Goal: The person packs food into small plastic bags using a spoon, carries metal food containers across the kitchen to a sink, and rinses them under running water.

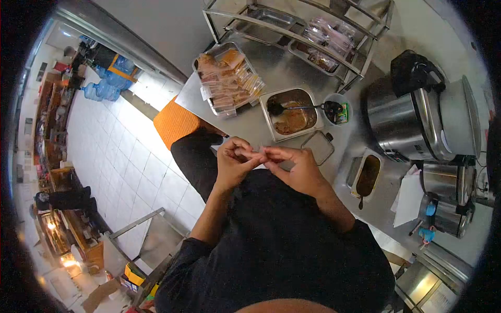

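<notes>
My left hand [235,160] and my right hand [297,166] meet in front of my body, fingertips pinched together. Between them shows a bit of thin clear plastic [261,149], mostly hidden by the fingers. Just beyond, on the steel table, a steel pan [276,133] holds brown sauce, with a black ladle [300,108] lying across it. The ladle's other end reaches over a clear tub [346,99] with a green-and-yellow packet in it. Left of the pan, a tray [198,63] is heaped with small clear bags of orange-brown sauce [229,81].
A metal rack [297,32] stands at the back with trays of bagged goods. On the right are another sauce pan [357,180] with a spoon, white papers [407,201] and large steel pots [396,122]. An orange-covered seat [175,122] stands at the table's left end.
</notes>
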`<action>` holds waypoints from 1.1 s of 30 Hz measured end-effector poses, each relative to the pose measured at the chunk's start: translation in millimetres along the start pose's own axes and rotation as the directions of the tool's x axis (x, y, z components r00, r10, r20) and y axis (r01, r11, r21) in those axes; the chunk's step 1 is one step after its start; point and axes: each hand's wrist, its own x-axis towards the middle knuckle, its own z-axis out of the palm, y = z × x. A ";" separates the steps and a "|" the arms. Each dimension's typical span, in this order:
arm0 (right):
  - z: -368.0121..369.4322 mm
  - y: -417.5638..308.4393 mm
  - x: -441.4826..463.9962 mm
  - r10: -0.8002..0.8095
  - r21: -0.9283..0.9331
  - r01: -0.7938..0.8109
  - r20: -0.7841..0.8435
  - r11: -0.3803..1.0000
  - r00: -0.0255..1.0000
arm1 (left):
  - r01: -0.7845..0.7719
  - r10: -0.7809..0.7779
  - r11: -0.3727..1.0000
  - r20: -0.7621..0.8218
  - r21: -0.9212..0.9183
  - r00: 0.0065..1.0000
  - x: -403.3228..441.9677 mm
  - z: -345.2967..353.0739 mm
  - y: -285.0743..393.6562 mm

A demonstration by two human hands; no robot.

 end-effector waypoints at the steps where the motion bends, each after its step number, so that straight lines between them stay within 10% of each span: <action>1: -2.4 1.7 0.1 0.017 0.058 -0.019 0.030 0.998 0.999 | 0.012 -0.012 1.000 0.007 -0.015 1.000 -0.5 0.0 -1.1; 16: 7.6 15.9 -2.8 -0.001 -0.082 -0.009 -0.121 0.997 0.993 | 0.074 -0.074 0.997 -0.008 0.026 0.997 3.9 9.1 -1.6; 22: 15.5 29.9 -1.6 -0.027 -0.591 -0.011 -0.055 0.807 0.998 | 0.067 -0.046 0.948 -0.072 0.311 0.996 5.0 17.1 -10.1; 33: 18.7 36.3 -2.9 -0.222 -0.761 0.137 -0.009 0.635 0.975 | 0.040 0.002 0.910 -0.103 0.413 0.995 4.4 17.7 -25.4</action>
